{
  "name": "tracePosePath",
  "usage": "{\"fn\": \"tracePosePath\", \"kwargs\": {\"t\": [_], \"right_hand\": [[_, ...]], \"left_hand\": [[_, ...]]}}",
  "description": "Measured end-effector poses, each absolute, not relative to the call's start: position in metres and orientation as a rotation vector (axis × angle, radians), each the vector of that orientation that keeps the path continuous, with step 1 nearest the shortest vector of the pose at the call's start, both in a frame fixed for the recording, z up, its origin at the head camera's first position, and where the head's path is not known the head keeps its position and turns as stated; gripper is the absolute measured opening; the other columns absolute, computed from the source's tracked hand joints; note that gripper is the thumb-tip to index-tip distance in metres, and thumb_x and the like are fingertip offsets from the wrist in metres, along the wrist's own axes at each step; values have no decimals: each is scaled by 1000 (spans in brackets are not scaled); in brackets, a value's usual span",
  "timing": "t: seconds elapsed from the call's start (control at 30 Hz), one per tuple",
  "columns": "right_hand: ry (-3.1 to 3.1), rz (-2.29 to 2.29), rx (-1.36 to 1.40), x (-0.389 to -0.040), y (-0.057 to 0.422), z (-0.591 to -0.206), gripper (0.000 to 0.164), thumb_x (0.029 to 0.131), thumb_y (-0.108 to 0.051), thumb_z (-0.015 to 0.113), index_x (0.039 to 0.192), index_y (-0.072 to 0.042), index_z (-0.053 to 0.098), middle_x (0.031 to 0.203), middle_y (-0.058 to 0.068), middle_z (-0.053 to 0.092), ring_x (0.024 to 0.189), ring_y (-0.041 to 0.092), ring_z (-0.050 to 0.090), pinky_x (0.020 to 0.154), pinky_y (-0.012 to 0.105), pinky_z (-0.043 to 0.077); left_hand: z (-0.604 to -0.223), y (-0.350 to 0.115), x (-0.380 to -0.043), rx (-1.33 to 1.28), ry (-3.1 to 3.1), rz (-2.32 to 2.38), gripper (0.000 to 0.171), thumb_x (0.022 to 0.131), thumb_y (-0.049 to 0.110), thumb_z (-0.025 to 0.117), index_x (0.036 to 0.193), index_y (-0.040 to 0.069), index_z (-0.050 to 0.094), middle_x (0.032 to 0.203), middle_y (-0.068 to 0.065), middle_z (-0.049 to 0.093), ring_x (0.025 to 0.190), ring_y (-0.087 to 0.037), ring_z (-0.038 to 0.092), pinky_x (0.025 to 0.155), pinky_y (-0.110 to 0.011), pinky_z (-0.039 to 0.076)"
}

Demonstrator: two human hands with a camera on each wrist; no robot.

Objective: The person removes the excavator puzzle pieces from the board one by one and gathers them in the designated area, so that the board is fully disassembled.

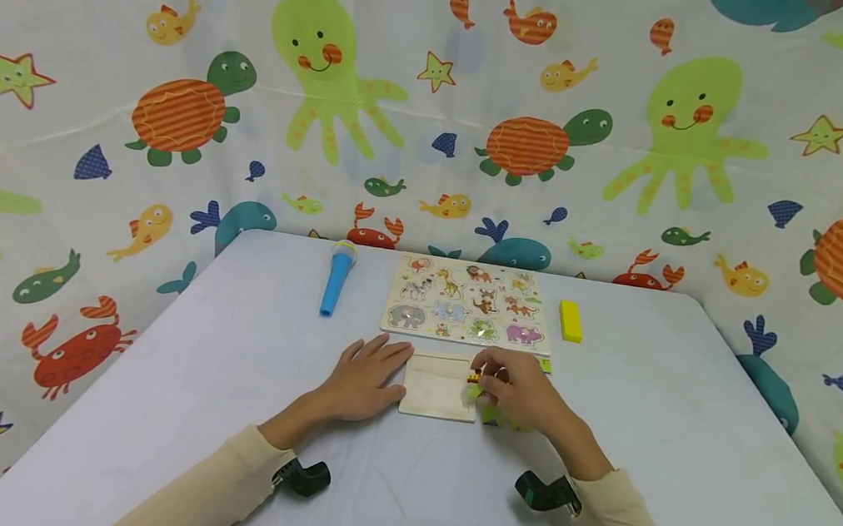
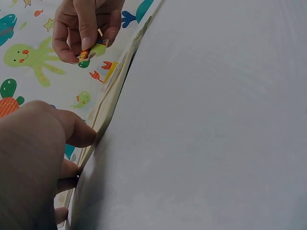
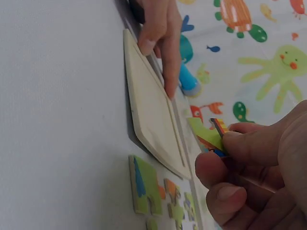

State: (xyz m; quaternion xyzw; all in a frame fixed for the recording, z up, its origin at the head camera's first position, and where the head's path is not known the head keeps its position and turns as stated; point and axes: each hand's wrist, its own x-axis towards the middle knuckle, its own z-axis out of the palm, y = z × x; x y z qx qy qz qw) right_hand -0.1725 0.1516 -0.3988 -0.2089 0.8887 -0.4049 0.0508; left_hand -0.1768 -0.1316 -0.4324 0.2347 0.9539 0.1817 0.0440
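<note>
A shallow wooden puzzle tray (image 1: 439, 390) with a raised rim lies bare in front of me. My left hand (image 1: 362, 383) rests at its left side, fingers spread, with the thumb and fingertips touching the edge. Above the tray's right side, my right hand (image 1: 519, 384) pinches a jigsaw puzzle piece (image 3: 208, 136) between thumb and fingers. That piece is green with red, yellow and blue print, and the fingers cover part of it. Several loose jigsaw pieces (image 3: 146, 184) lie to the tray's right, mostly hidden under my right hand in the head view.
Behind the tray lies an animal peg-puzzle board (image 1: 466, 302). A blue toy microphone (image 1: 337, 279) lies to its left, and a yellow block (image 1: 570, 321) sits to its right. A sea-animal printed cloth (image 1: 433, 130) hangs behind the white table (image 1: 233, 347).
</note>
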Motion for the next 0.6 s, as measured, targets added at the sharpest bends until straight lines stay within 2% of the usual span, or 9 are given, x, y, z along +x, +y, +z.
{"fn": "tracePosePath", "kwargs": {"t": [0.17,0.4,0.6], "right_hand": [[2712,-1256,-611,-170,161,-393,16,98,-2,64,113,-5,67,86,3,64,68,18,62,64,26,55],[2745,-1254,-541,-165,176,-388,17,99,-4,62,114,-7,68,87,4,63,66,19,60,58,27,53],[2764,-1294,-505,-160,191,-388,17,99,-3,61,115,-2,68,86,7,63,65,21,60,55,25,49]], "left_hand": [[-433,-132,-177,710,2918,546,67,99,41,51,159,15,36,164,-1,34,156,-31,14,122,-59,7],[-431,-132,-176,719,2905,562,67,99,39,52,159,14,36,164,-2,34,156,-32,15,122,-60,7],[-433,-133,-176,732,2912,564,67,100,41,51,159,14,36,164,-2,34,156,-33,15,122,-60,7]]}}
